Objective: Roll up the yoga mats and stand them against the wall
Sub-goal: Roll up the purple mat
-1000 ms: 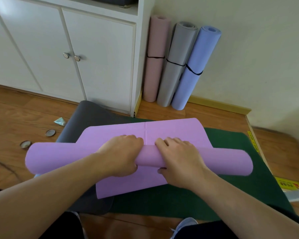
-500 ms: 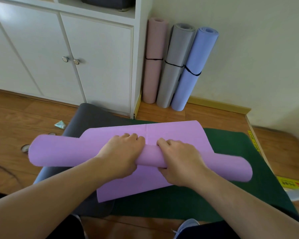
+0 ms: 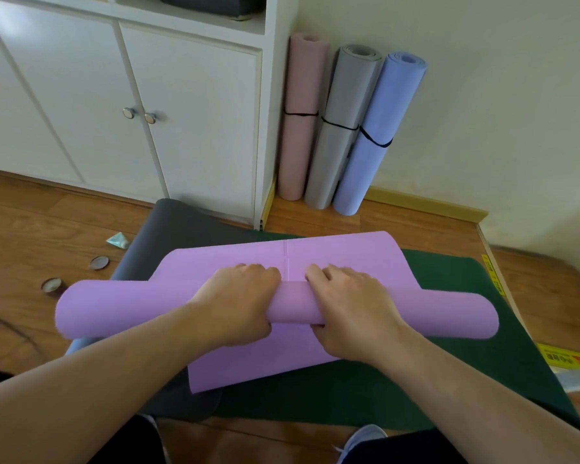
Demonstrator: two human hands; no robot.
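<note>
A lilac yoga mat point(image 3: 124, 308) lies across the floor, mostly rolled into a thick tube, with a flat part still spread beyond and under it. My left hand point(image 3: 238, 301) and my right hand point(image 3: 349, 313) grip the middle of the roll side by side, fingers curled over its top. The lilac mat sits on a dark green mat point(image 3: 449, 373) and a dark grey mat point(image 3: 168, 229), both flat. A pink roll point(image 3: 302, 118), a grey roll point(image 3: 345, 128) and a blue roll point(image 3: 379, 135) stand against the wall, each with a black band.
A white cabinet point(image 3: 195, 128) with two knobs stands left of the standing rolls. Two small round lids point(image 3: 99, 262) and a crumpled wrapper point(image 3: 118, 240) lie on the wood floor at left. A yellow label point(image 3: 561, 358) sits at right. My shoe point(image 3: 362, 437) shows below.
The view has shifted slightly. Both hands stay on the middle of the lilac roll, which has turned a little toward the wall over the flat part.
</note>
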